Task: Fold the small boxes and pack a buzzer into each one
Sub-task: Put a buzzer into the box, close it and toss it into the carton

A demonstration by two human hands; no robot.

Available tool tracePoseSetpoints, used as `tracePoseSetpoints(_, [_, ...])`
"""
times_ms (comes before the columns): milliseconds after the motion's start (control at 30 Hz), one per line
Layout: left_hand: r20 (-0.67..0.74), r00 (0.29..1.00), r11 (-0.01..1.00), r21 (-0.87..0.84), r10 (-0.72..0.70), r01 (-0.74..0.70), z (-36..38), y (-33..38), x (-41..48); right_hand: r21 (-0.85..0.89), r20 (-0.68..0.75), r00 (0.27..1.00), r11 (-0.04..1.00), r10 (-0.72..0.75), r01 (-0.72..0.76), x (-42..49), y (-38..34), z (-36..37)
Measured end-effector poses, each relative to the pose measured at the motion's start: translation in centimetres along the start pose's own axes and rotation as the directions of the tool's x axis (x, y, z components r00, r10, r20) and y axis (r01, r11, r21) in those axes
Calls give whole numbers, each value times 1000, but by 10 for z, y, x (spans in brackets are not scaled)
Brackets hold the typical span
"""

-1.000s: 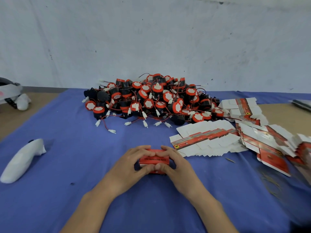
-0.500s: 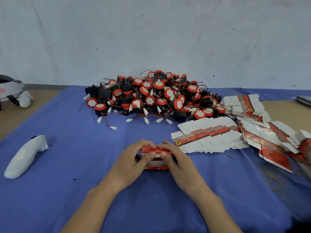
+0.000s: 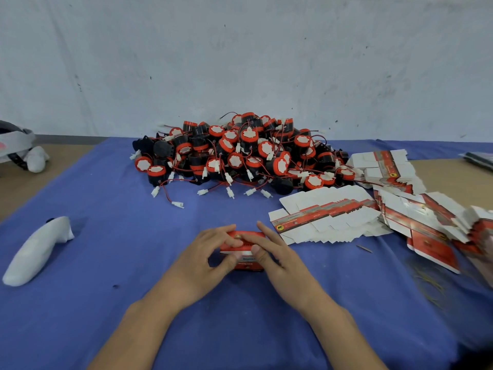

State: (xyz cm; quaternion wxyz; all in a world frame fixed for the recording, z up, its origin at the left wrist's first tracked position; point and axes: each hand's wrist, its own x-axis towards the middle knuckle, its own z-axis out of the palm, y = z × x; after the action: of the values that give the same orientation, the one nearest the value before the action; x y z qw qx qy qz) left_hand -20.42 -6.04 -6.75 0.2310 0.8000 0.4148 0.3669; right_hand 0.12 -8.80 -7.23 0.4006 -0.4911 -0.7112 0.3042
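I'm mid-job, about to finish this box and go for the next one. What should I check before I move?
1. Grip: left hand and right hand both hold the small box: ok.
2. Top of the small box closed: cannot tell, the hands cover it.
3. Buzzer inside the small box: cannot tell.
4. Supply: buzzer pile lies ahead of the hands: ok.
5. Blanks: flat boxes lie fanned out to the right of the hands: ok.

One folded box [image 3: 248,265]; buzzers [image 3: 240,156], flat boxes [image 3: 328,217]: too many to count; one white controller [image 3: 34,252]; one headset [image 3: 13,142].
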Motion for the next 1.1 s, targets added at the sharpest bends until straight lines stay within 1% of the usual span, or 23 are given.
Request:
tracePoseSetpoints(100, [46, 999, 999, 41, -9, 7, -2, -1, -1, -2, 47, 999, 1000, 20, -20, 0, 1, -3])
tracePoseSetpoints(167, [42, 999, 999, 52, -18, 15, -3, -1, 0, -27, 91, 995, 999, 28, -26, 0, 0, -6])
tracePoseSetpoints(233, [36, 999, 998, 69, -15, 13, -3, -1, 1, -119, 126, 992, 993, 24, -9, -2, -1, -10])
tracePoseSetpoints(300, [18, 1000, 998, 70, -12, 11, -2, -1, 1, -256, 139, 990, 966, -2, 38, -3, 0, -11])
tracePoseSetpoints(400, [-12, 999, 999, 30, -35, 36, -1, -1, 0, -402, 148, 988, 911, -34, 91, -3, 1, -12])
tracePoseSetpoints(533, [-35, 996, 992, -92, -86, 82, 1, 2, -1, -411, 108, 992, 906, -57, 97, -6, 3, -12])
tracePoseSetpoints(567, [-38, 995, 989, -120, -90, 85, 1, 3, -1, -396, 96, 993, 913, -67, 100, -6, 4, -12])
tracePoseSetpoints(600, [-48, 995, 985, -150, -88, 80, 1, 5, 0, -341, 83, 994, 935, -74, 99, -6, 4, -13])
tracePoseSetpoints(667, [-84, 993, 973, -222, -80, 59, 2, 10, 0, -119, 38, 997, 991, -61, 65, -7, 3, -13])
tracePoseSetpoints(700, [-102, 992, 967, -250, -76, 48, 3, 14, 1, 0, 8, 999, 999, -45, 45, -7, 0, -14])
tracePoseSetpoints(733, [-117, 990, 960, -277, -76, 40, 5, 18, 1, 102, -22, 999, 994, -25, 27, -7, -4, -14])
tracePoseSetpoints(800, [-145, 984, 936, -349, -104, 47, 10, 31, 2, 237, -91, 996, 971, -6, 27, -8, -11, -15])
tracePoseSetpoints(933, [-198, 964, 869, -491, -179, 61, 23, 58, 0, 393, -254, 965, 918, 64, 42, -20, -27, -17])
tracePoseSetpoints(1033, [-162, 959, 801, -591, -231, 93, 36, 80, -5, 453, -329, 934, 891, 137, 29, -40, -36, -25])
tracePoseSetpoints(1100, [-120, 964, 770, -628, -238, 112, 46, 99, -8, 464, -361, 919, 885, 158, 30, -57, -46, -40])
